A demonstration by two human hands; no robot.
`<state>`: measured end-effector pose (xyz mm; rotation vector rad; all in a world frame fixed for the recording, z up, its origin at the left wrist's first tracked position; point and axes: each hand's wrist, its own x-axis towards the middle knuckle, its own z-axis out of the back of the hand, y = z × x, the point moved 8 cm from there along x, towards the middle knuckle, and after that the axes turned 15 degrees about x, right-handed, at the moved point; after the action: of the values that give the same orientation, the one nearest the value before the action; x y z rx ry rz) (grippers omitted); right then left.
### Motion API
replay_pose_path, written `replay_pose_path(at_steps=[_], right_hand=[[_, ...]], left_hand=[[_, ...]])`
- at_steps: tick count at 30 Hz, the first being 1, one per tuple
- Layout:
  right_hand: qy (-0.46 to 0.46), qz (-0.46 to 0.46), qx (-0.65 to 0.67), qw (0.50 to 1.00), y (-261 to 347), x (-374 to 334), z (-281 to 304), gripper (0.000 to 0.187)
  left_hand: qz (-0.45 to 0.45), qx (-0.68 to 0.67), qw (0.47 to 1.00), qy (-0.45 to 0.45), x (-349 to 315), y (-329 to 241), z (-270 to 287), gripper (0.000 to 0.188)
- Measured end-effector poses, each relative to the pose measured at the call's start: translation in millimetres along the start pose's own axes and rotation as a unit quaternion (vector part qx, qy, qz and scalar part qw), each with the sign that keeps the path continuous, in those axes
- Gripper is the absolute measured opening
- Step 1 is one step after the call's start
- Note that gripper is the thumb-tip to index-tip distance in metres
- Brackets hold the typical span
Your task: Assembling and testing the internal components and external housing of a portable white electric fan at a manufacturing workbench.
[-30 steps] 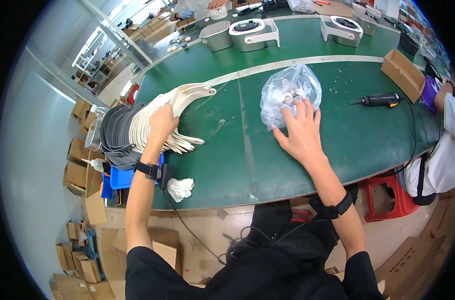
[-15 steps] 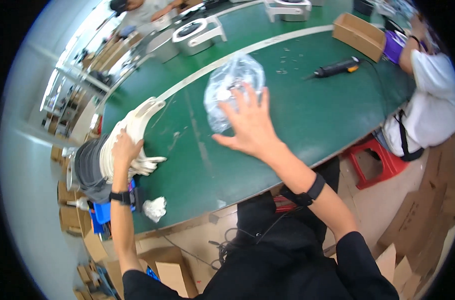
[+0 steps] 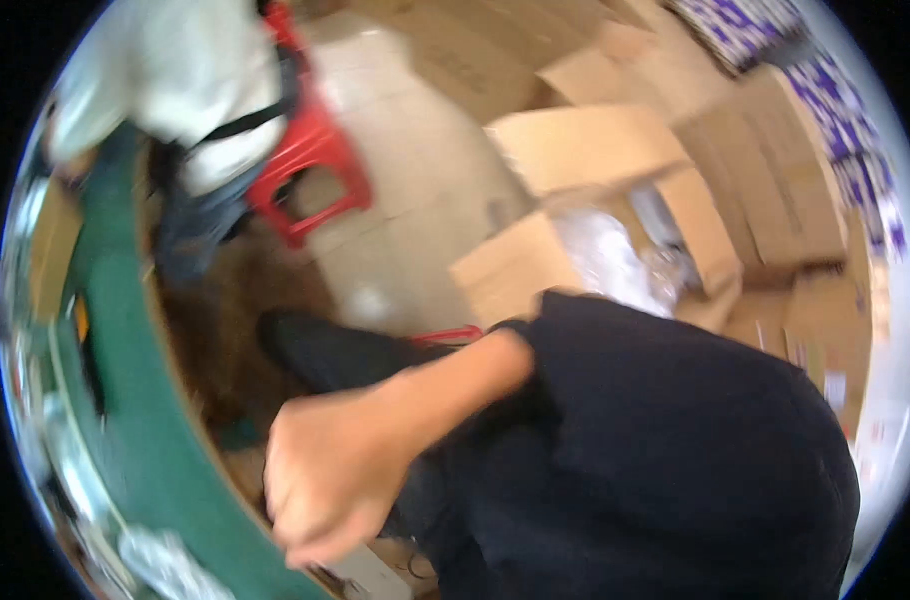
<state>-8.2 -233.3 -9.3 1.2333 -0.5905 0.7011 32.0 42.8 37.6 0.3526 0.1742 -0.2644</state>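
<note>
Head view shows one right hand [image 3: 330, 475], one table [image 3: 155, 370].

Red stool [image 3: 318, 150] under person [image 3: 200, 75] in white; open cardboard box [image 3: 703, 220] holding translucent plastic [image 3: 607, 258].

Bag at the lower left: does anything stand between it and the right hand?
Nothing visible stands in the way: just the green table, its edge and top, lies between the right hand and the bag. Blur could hide small items.
</note>
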Motion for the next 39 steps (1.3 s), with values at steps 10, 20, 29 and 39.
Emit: replay_pose_path(at_steps=[10,20,29,39], right_hand=[[-0.471,-0.762,-0.326,0.301,242,-675,217,0.029],[-0.489,-0.498,-0.645,0.311,325,-707,317,0.074],[-0.467,-0.693,-0.457,0.305,260,-703,352,0.11],[-0.66,-0.484,-0.287,0.498,235,-706,278,0.037]], left_hand=[[-0.234,-0.28,0.911,-0.191,20,-118,2,0.039],[-0.234,-0.243,0.915,-0.22,140,-81,-3,0.03],[-0.262,-0.167,0.922,-0.23,118,-113,13,0.024],[-0.285,-0.218,0.902,-0.24,135,-98,1,0.025]])
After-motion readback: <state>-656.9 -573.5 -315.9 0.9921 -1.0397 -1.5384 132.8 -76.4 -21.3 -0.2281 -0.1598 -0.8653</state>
